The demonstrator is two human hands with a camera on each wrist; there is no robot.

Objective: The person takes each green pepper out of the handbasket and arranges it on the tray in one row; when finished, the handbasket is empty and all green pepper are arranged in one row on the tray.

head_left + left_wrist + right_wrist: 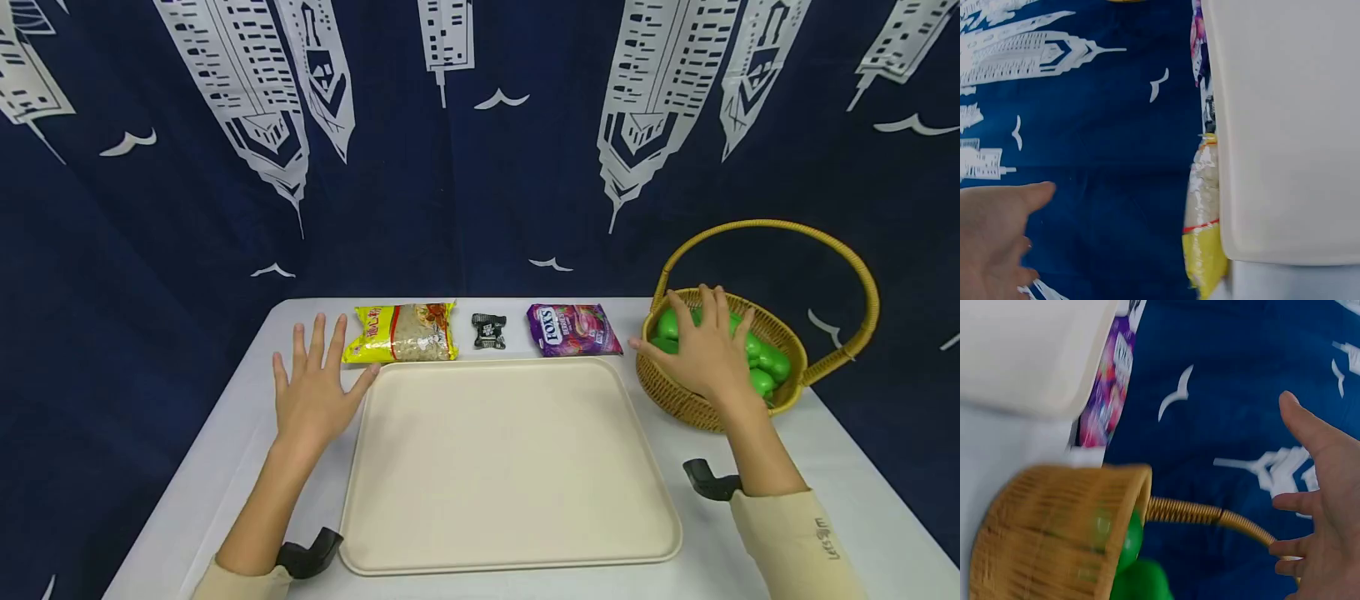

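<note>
My left hand [311, 396] hovers with spread fingers left of the beige tray [510, 467], holding nothing. Its thumb points toward the yellow food bag [408, 332] behind the tray. On the right, my right hand [705, 350] is held with fingers spread over the wicker basket [678, 400], which has a tall arched handle [862, 283]. Inside the basket lie green peppers [768, 358], partly hidden by the hand in the head view. In the right wrist view the right hand [1329, 512] is apart from the peppers [1141, 581], its fingers extended.
Behind the tray, a small black packet [489, 331] lies between the yellow bag and a purple FOX'S candy bag [573, 329]. A white-covered table [225, 500] bears everything. Close behind it hangs a dark blue curtain [450, 208] with white prints.
</note>
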